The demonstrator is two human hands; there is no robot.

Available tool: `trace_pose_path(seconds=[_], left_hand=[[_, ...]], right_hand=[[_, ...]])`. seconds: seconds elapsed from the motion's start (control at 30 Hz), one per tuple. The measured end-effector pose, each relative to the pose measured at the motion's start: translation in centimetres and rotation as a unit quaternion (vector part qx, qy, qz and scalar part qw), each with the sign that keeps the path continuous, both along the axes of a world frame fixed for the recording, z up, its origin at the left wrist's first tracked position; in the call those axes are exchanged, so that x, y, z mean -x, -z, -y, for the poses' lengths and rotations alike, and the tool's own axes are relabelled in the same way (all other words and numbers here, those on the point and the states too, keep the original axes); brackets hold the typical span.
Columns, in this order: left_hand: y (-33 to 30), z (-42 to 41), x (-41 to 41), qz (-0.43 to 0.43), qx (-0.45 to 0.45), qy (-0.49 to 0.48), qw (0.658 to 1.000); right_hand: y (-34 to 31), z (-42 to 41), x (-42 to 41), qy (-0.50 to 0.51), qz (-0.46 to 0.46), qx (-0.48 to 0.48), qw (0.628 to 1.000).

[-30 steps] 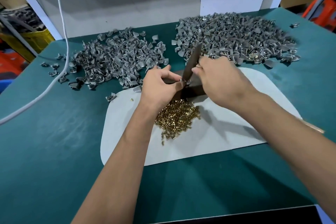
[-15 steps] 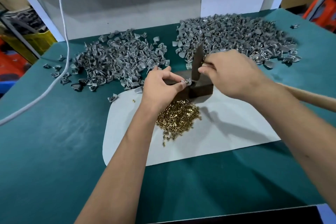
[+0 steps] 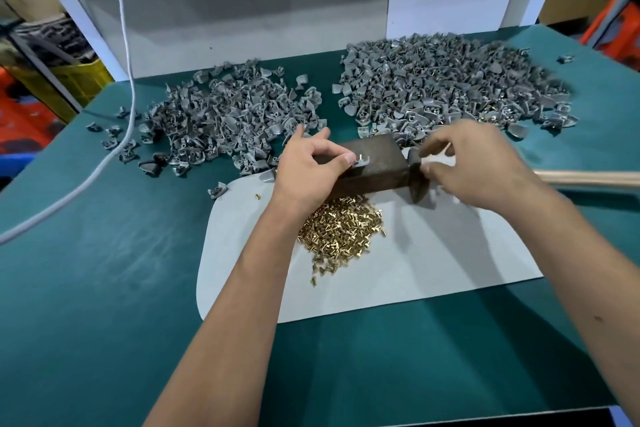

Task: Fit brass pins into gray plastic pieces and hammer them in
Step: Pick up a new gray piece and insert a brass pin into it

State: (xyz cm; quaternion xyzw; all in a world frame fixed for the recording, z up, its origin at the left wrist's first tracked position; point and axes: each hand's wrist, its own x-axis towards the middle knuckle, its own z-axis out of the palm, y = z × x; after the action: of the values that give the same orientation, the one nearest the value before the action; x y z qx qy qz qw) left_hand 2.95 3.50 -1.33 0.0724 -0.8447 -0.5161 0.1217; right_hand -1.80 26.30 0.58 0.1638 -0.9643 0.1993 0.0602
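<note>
While the left hand (image 3: 308,166) pinches a gray piece (image 3: 360,161), motion blur obscures the right hand's (image 3: 474,163) grip.

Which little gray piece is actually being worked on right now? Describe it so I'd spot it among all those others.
Start at the dark metal block at the far edge of the white mat, between the two gray heaps. On the block's top, the left hand pinches one gray piece. Unlike the heaped ones, it sits alone on the block with a brass pin standing up from it.
</note>
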Motion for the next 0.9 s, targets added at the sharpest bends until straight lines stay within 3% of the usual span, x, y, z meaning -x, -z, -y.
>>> trace_pose_path(seconds=[0.1,0.2,0.37,0.5,0.57,0.7,0.9], left_hand=[[-0.2,-0.1,-0.1,-0.004,0.001,0.003,1.0],[-0.3,-0.1,-0.2,-0.018,0.004,0.017,1.0],[0.0,0.1,-0.1,-0.056,0.001,0.028,0.998],[-0.2,0.6,0.2,-0.087,0.012,-0.089,0.992],[-0.3,1.8,0.0,-0.09,0.06,-0.175,0.979],[-0.7,5.5,-0.8,-0.004,0.136,-0.294,0.946],[-0.6,8.9,-1.9,0.159,0.209,-0.354,0.897]], right_hand=[[-1.2,2.2,-0.4,-0.061,-0.042,0.028,0.997],[-1.5,4.4,-1.3,-0.144,-0.059,-0.028,0.987],[-1.2,5.3,-1.3,-0.174,-0.121,-0.065,0.975],[-0.9,5.3,-0.3,-0.15,-0.119,-0.029,0.981],[-0.6,5.3,0.5,-0.132,-0.105,-0.002,0.986],[-0.3,5.6,2.3,-0.083,-0.091,0.015,0.992],[-1.4,5.4,4.2,0.025,-0.031,-0.012,0.999]])
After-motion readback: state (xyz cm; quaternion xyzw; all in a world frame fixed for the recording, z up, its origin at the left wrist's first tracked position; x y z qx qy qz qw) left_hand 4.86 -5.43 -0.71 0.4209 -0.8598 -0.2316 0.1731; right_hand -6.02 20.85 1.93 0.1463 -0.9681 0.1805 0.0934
